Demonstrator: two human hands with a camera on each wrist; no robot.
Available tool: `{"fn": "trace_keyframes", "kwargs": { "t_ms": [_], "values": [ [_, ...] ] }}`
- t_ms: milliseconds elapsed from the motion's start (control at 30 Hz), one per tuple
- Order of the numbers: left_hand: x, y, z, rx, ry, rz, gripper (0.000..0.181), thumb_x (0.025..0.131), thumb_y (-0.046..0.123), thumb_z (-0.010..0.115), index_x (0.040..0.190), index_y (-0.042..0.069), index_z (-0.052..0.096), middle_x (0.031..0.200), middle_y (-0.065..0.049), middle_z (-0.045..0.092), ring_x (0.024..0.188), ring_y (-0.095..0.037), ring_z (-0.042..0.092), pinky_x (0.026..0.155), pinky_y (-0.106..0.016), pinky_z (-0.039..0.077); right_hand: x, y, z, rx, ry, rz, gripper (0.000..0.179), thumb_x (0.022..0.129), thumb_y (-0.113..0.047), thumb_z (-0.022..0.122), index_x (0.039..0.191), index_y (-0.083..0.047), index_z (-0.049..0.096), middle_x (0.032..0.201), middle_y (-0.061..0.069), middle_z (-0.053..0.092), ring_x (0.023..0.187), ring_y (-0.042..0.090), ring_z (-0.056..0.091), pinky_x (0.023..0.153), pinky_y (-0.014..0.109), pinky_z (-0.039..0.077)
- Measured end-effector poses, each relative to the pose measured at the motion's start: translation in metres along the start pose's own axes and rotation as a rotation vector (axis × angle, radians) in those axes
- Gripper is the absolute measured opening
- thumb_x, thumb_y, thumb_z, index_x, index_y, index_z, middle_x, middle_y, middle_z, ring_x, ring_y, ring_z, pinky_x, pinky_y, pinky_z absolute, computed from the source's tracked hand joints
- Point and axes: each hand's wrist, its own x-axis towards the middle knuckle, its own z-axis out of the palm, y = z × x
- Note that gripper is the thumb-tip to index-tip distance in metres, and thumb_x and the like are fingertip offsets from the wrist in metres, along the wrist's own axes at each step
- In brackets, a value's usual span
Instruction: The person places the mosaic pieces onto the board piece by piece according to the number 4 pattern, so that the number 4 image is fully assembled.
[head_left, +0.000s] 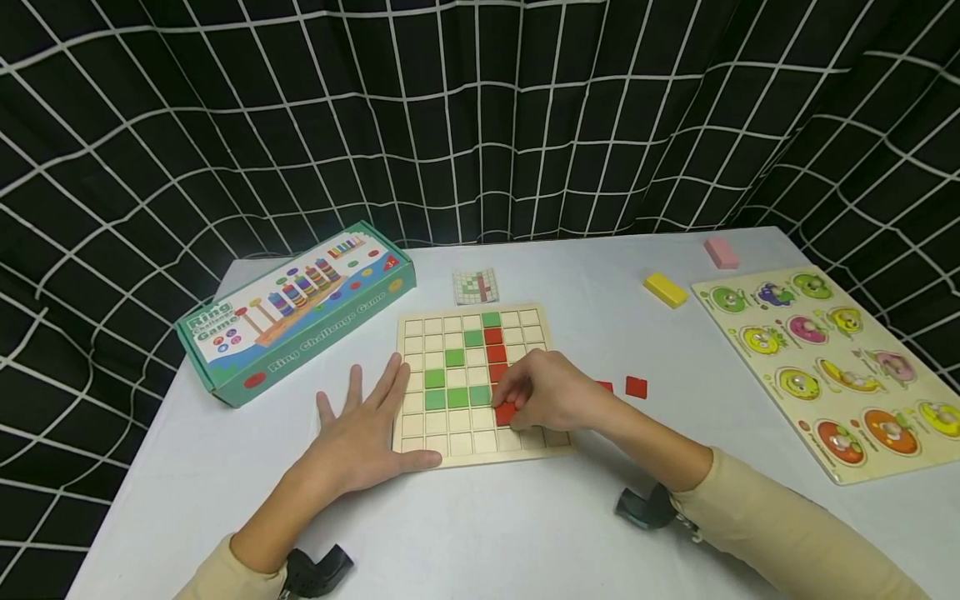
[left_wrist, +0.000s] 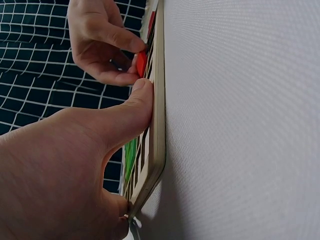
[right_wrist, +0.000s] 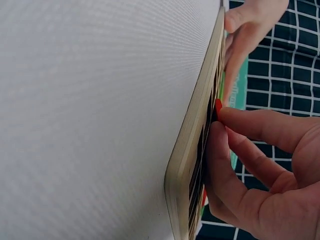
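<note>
A wooden grid board (head_left: 459, 444) lies mid-table with several green tiles (head_left: 457, 397) in its cells and a column of red tiles (head_left: 496, 353) right of centre. My right hand (head_left: 555, 392) reaches over the board's right side and pinches a red square tile (head_left: 505, 413) low in that column. In the left wrist view this tile (left_wrist: 142, 63) stands tilted at the board's surface, between finger and thumb. With fingers spread, my left hand (head_left: 360, 442) rests along the board's left side, its thumb on the front edge. The right wrist view shows the tile (right_wrist: 218, 107) partly covered by fingers.
Loose red tiles (head_left: 636, 387) lie right of the board. Behind it is a small pattern card (head_left: 476, 287). A green game box (head_left: 322, 312) stands back left. A fruit puzzle board (head_left: 840, 367), a yellow block (head_left: 666, 290) and a pink block (head_left: 722, 253) are at the right.
</note>
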Motion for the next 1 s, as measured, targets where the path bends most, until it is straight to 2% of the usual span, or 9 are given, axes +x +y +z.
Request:
{"fn": "trace_keyframes", "kwargs": {
  "t_ms": [467, 867, 1000],
  "values": [
    [-0.0002, 0.0010, -0.0002, 0.007, -0.012, -0.003, 0.128, 0.077, 0.081, 0.070, 0.169, 0.014, 0.012, 0.178, -0.003, 0.002, 0.157, -0.057, -0.003, 0.108, -0.089, -0.003, -0.0007, -0.0015, 0.0006, -0.012, -0.008, -0.003, 0.028, 0.071, 0.005, 0.083, 0.087, -0.017, 0.081, 0.075, -0.004, 0.067, 0.075, 0.012, 0.061, 0.072, 0.027, 0.053],
    [-0.0002, 0.0007, -0.0002, 0.016, -0.004, 0.005, 0.128, 0.077, 0.083, 0.069, 0.169, 0.014, 0.012, 0.178, -0.004, 0.003, 0.157, -0.057, -0.002, 0.107, -0.090, -0.002, -0.0035, 0.0042, -0.0054, 0.005, 0.014, -0.081, 0.026, 0.077, 0.002, 0.083, 0.094, -0.018, 0.083, 0.086, -0.002, 0.074, 0.080, 0.013, 0.062, 0.073, 0.028, 0.053],
    [-0.0002, 0.0007, -0.0002, 0.013, -0.008, 0.003, 0.128, 0.077, 0.083, 0.068, 0.169, 0.014, 0.011, 0.178, -0.004, 0.002, 0.157, -0.057, -0.002, 0.107, -0.090, -0.002, -0.0046, 0.0060, -0.0090, 0.040, 0.031, -0.089, 0.026, 0.079, 0.002, 0.080, 0.096, -0.018, 0.083, 0.088, -0.004, 0.074, 0.081, 0.013, 0.064, 0.071, 0.029, 0.054]
  ]
}}
